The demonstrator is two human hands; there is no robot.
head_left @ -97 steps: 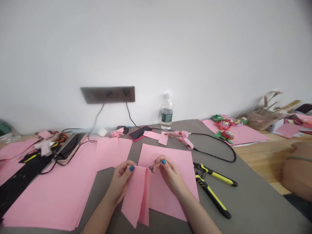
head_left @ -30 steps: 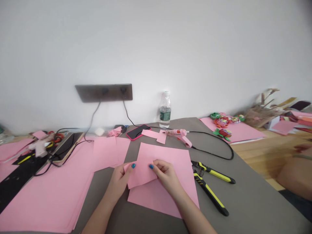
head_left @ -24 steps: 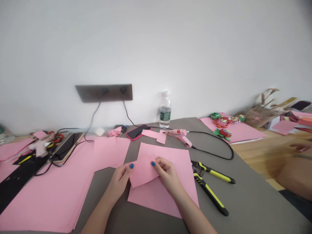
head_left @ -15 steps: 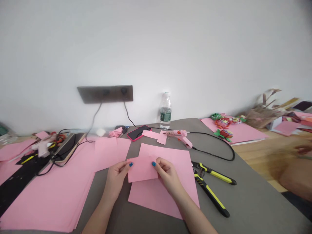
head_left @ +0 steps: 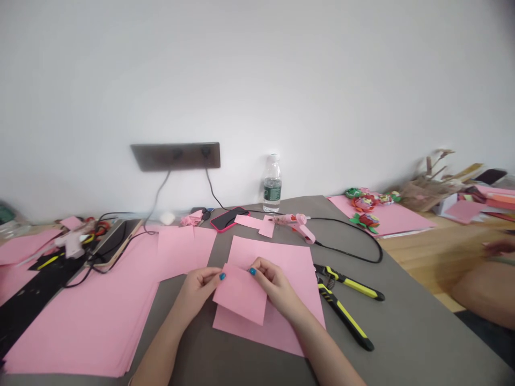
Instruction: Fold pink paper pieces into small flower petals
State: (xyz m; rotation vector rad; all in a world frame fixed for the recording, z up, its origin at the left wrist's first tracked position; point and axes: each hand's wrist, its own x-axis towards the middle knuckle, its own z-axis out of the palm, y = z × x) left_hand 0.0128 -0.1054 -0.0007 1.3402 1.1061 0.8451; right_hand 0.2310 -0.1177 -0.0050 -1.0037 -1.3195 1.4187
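Left hand [head_left: 197,292] and right hand [head_left: 273,284] pinch pink paper [head_left: 240,294] between them.

Small pink paper rectangle [head_left: 240,294], tilted askew, overlapping lower part of larger pink sheet [head_left: 281,262] beneath.

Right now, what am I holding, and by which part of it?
A pink paper rectangle, pinched near its upper corners by your left hand and right hand.
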